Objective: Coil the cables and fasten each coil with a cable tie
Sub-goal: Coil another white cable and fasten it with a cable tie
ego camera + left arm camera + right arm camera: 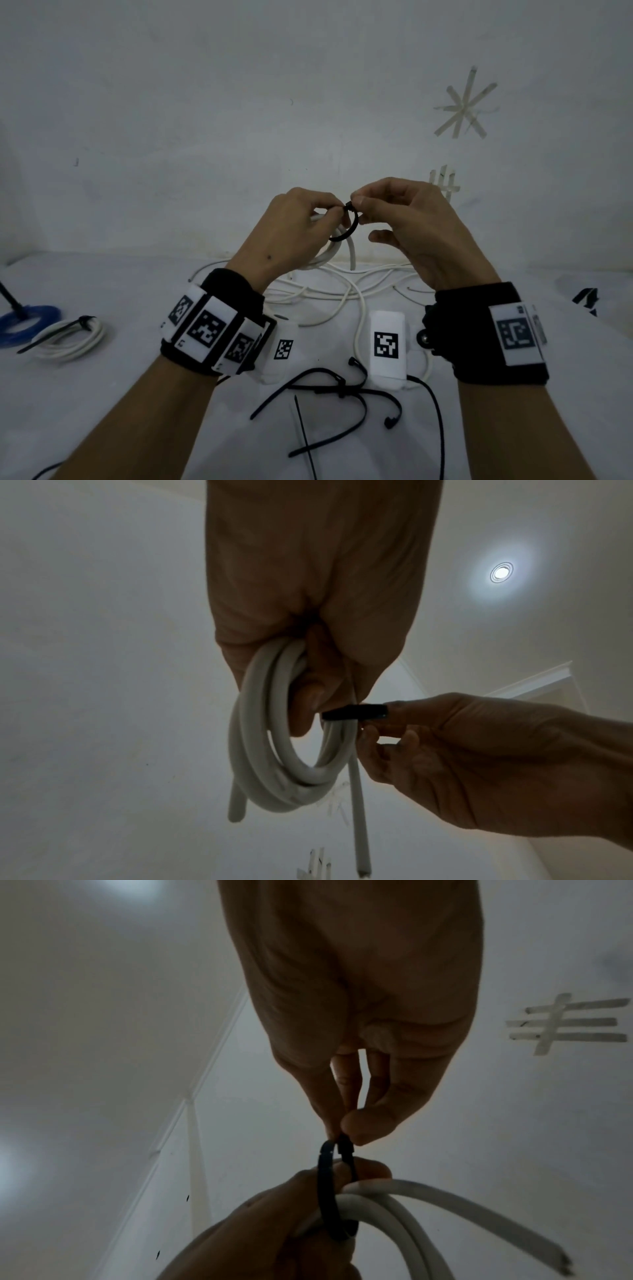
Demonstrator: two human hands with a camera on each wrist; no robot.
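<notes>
My left hand is raised above the table and grips a small coil of white cable. In the left wrist view the coil hangs from the curled fingers with two loose ends pointing down. A black cable tie is looped around the coil's strands. My right hand pinches the tie near its head between thumb and forefinger. The right wrist view shows the tie as a closed, loose ring around the coil, right beside the left hand's fingertips.
Loose white cables sprawl across the white table behind my wrists. Several black cable ties lie at the front. At the left lie a tied white coil and a blue coil. A wall with tape marks stands close behind.
</notes>
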